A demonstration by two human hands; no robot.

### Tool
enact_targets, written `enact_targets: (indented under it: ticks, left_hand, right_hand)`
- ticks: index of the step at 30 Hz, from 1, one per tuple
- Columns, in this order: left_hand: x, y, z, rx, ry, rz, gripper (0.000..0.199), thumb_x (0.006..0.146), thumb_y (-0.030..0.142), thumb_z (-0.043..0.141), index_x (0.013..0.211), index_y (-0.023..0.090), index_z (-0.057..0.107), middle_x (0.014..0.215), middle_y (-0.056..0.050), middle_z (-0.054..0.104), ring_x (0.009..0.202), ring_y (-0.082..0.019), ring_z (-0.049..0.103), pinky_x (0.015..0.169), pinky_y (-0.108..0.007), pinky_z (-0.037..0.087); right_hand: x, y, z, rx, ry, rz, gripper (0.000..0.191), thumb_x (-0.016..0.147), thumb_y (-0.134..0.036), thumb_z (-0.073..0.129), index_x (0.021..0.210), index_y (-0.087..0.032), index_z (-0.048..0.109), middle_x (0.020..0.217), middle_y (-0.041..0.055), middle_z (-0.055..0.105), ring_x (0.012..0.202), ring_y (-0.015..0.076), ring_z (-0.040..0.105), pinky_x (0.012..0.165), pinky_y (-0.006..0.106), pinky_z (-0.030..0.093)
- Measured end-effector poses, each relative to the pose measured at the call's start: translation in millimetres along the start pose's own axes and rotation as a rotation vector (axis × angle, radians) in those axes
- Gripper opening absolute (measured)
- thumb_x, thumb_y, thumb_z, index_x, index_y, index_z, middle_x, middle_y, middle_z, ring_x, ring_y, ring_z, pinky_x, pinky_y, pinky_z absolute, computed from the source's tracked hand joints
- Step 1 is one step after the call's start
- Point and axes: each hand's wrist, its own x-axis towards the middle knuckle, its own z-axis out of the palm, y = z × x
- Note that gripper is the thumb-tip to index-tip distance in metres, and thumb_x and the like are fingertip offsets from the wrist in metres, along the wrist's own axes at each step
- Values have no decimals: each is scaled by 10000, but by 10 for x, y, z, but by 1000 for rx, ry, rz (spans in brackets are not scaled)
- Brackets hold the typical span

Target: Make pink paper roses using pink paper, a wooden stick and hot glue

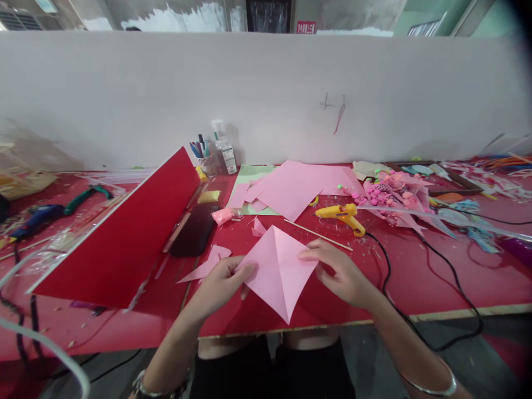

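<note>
Pinching a creased pink sheet (282,271) by opposite corners, the left hand (226,280) and right hand (338,271) hold it over the red table (415,277). Beyond the sheet lies a wooden stick (318,234); right of it, a yellow glue gun (343,216); left, a dark phone (194,230).

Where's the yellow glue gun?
Head view, right of centre: glue gun lies on the red table, beyond the right hand, left of the pink craft pile.
</note>
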Motion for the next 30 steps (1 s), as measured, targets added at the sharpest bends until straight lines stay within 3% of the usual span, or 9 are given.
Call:
enact_targets:
  ticks: [5,8,11,13,17,19,24,28,30]
  left_hand:
    - [26,-39,42,-114,-30,81,346,811,375,398,571,147,500,503,18,499,517,-105,484,548,-208,375]
    - [28,-114,104,-244,-79,159,290,799,380,418,877,144,567,571,2,556,555,-125,517,587,-238,416]
    - [29,-149,198,-245,21,176,462,680,317,603,1105,183,483,818,-36,616,738,-158,556,651,-236,436]
    - [43,-141,268,-227,124,160,507,638,281,645,1109,198,476,938,-42,595,774,-155,554,669,-227,440]
    - [103,-121,381,-299,337,96,398,698,291,576,1060,166,466,648,33,547,515,-84,489,524,-191,420]
    - [129,-124,417,-326,360,114,411,714,286,563,1088,165,443,622,45,527,506,-78,479,530,-189,420]
    - [148,-135,471,-286,293,159,490,740,307,546,1189,191,388,1010,-50,560,758,-131,553,696,-237,453]
    - [145,-146,484,-199,425,86,413,767,342,511,1146,189,447,1115,-50,531,983,-168,511,841,-252,415]
    - [141,-148,486,-160,475,68,399,763,341,518,1128,188,467,1161,-47,507,1070,-175,462,909,-253,371]
  right_hand:
    - [31,-7,27,-12,92,41,101,762,-149,500,816,-192,574,857,40,571,819,152,534,726,271,417]
    - [54,-23,71,6,188,118,87,778,-198,500,715,-180,556,744,22,576,713,133,536,659,242,408]
    - [73,-23,130,110,212,247,136,799,-232,473,696,-176,541,633,-3,551,615,115,522,604,222,396]
    - [82,-4,178,211,224,326,168,807,-279,466,694,-172,530,588,-12,539,582,113,519,591,220,392]
    - [109,34,281,401,266,416,218,796,-364,470,696,-173,499,549,-23,526,546,114,515,564,217,383]
    - [129,28,324,446,269,436,234,795,-381,468,688,-174,488,539,-28,521,530,109,505,551,213,374]
    - [167,-33,364,464,212,450,231,794,-371,470,674,-174,475,531,-37,498,525,104,500,538,211,368]
    - [168,-35,376,508,228,440,169,787,-313,487,693,-174,469,569,-46,475,529,93,512,554,215,385]
    - [166,-24,404,584,293,439,119,768,-285,516,819,-190,467,630,-54,494,506,76,508,535,209,386]
